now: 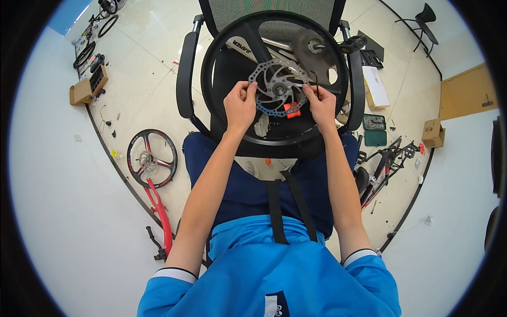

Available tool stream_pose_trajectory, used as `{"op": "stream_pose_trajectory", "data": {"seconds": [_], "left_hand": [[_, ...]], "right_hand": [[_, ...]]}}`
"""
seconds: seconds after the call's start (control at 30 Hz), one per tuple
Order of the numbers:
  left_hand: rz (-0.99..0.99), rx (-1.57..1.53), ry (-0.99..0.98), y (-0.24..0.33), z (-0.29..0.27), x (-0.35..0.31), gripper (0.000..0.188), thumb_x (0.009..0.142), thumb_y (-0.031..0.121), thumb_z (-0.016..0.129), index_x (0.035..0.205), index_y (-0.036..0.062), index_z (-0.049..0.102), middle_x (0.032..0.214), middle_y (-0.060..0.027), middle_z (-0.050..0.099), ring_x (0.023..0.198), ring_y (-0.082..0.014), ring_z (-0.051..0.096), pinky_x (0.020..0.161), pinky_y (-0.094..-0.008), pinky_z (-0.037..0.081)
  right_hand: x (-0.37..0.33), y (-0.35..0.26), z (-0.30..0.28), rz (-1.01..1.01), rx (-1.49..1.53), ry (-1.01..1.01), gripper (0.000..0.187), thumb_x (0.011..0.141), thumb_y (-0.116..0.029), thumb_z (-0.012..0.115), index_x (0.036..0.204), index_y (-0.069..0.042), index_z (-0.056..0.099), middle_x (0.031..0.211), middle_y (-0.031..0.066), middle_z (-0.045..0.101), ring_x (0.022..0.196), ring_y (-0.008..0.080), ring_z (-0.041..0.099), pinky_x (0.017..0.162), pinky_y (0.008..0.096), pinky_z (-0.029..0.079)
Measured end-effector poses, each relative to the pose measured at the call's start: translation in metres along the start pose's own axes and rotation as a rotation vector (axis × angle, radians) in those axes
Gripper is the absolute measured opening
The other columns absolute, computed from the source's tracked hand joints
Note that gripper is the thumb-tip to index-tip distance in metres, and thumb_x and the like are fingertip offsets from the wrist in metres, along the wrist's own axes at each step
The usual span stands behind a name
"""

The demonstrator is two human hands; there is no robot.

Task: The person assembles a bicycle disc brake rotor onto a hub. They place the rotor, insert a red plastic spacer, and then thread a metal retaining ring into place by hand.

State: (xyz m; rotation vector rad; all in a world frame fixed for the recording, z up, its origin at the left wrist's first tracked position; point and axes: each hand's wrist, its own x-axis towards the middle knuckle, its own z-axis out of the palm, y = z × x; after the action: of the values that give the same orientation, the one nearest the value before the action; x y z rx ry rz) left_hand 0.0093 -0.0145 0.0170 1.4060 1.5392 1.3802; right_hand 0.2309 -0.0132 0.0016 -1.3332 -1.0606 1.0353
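Evidently a brake rotor [279, 78] is the thing in hand, lying face up over the hub of a black wheel [207, 79], itself flat on the seat [224, 147] of an office chair. Left hand [240, 108]: thumb and forefinger pinching the rotor's left edge, other fingers curled under, partly unseen. Right hand [321, 105]: thumb and fingertips closed at the right edge; cannot tell whether they also hold the thin dark piece [317, 84] rising beside them.

Rotor covers the middle of the wheel; how far it sits down on the hub cannot be judged from above. Behind it, a spoke is partly masked. A dull round plate [306, 50] at the wheel's upper right, blurred, unclear in kind. A red item [292, 110] shows below the rotor, mostly covered. Backrest [285, 9] cut off by the upper edge.

Armrests [186, 74] flank the wheel on both sides. Floor, left: three-spoke wheel [174, 158] with its own disc, near a red frame [165, 227] whose lower end passes behind the left arm. Right: open green case [375, 138], small contents indistinct; white box [375, 90]; carton [433, 133]; dark bike frame [388, 165], partly behind the right leg.
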Motion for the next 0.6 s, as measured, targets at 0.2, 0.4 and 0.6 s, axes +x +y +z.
{"op": "stream_pose_trajectory", "data": {"seconds": [0.2,0.4,0.6], "left_hand": [[-0.009,-0.017,0.018,-0.011,0.002,-0.002,0.03,0.098,0.025,0.068,0.086,-0.0025,0.062,0.053,0.0001,0.039,0.051,-0.0075,0.033,0.05,-0.0288,0.03],[-0.042,-0.027,0.007,-0.005,0.001,-0.003,0.031,0.097,0.025,0.068,0.085,-0.0024,0.062,0.054,0.0013,0.037,0.052,-0.007,0.032,0.05,-0.0288,0.029],[-0.024,-0.01,0.029,-0.006,0.002,-0.004,0.03,0.096,0.024,0.068,0.084,-0.0025,0.063,0.054,0.0016,0.036,0.053,-0.0067,0.031,0.051,-0.0288,0.03]], "right_hand": [[0.001,-0.005,0.001,-0.046,-0.076,-0.004,0.029,0.093,-0.025,0.075,0.086,0.003,0.072,0.063,-0.0114,0.041,0.06,0.0009,0.032,0.054,0.0226,0.025],[0.003,-0.004,-0.002,-0.044,-0.104,-0.019,0.028,0.095,-0.027,0.074,0.086,-0.001,0.072,0.065,-0.0117,0.047,0.055,-0.0006,0.032,0.048,0.0225,0.021],[-0.002,-0.009,0.003,0.001,-0.036,0.019,0.025,0.095,-0.027,0.072,0.088,-0.003,0.072,0.064,-0.0119,0.049,0.052,-0.0014,0.033,0.047,0.0219,0.02]]}}
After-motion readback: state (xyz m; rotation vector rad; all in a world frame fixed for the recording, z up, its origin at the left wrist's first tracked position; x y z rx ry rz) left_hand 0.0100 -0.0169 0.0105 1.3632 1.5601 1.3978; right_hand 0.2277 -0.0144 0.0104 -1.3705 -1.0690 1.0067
